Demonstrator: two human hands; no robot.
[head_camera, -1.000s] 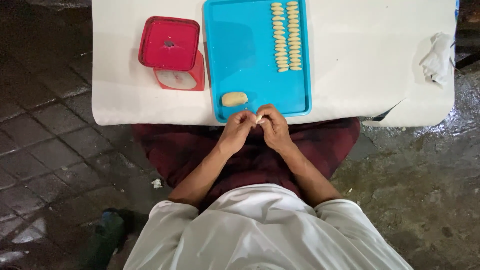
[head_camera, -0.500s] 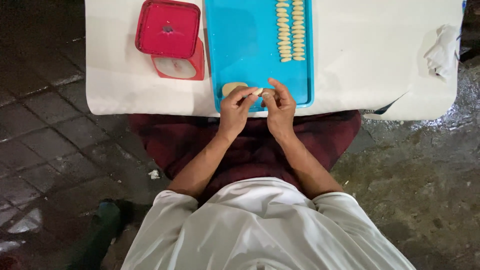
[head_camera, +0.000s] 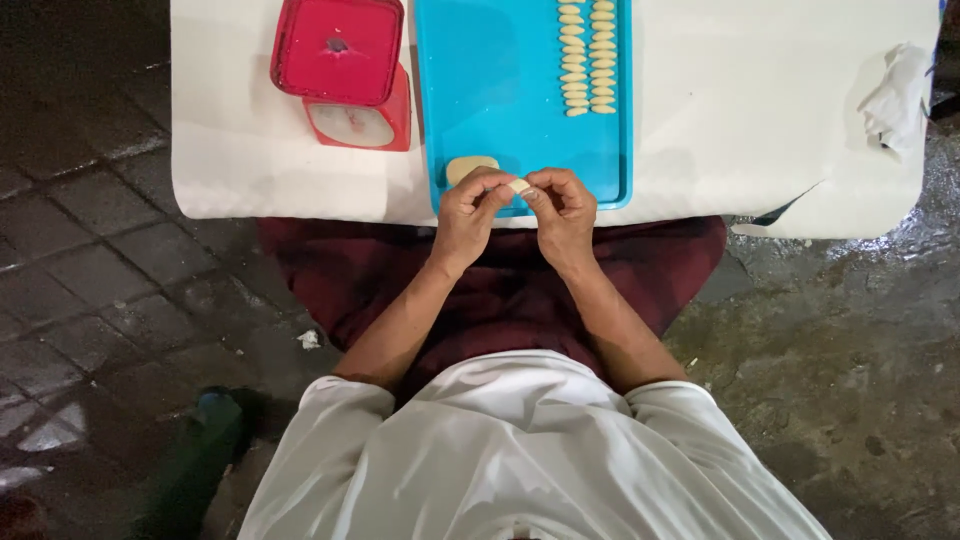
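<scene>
Pale dough sits pinched between both hands: the left hand (head_camera: 470, 210) and right hand (head_camera: 562, 208) meet at their fingertips over the near edge of the blue tray (head_camera: 490, 90), closed on one small dough piece (head_camera: 519, 186). A second ago the hands worked lower, at the table's front edge with the lump plainly showing at their ten o'clock; half a second ago they had come up onto the tray's near rim, and now they partly cover that lump (head_camera: 466, 166), which lies on the tray touching the left knuckles. The view has also slid toward the person, so less of the tabletop shows. My reading is that the piece is being shaped in the fingers while held just above the tray.

At twelve o'clock from the hands, two neat rows of shaped pieces (head_camera: 586, 55) run up the tray's right half, well apart from the hands. At ten o'clock stands a red scale (head_camera: 345, 70) on the white table (head_camera: 740, 110), just beside the tray's left edge. At two o'clock, far off by the table's right edge, lies a crumpled white cloth (head_camera: 895, 90). Nothing lies between the hands and the rows; only the lump crowds the left hand.
</scene>
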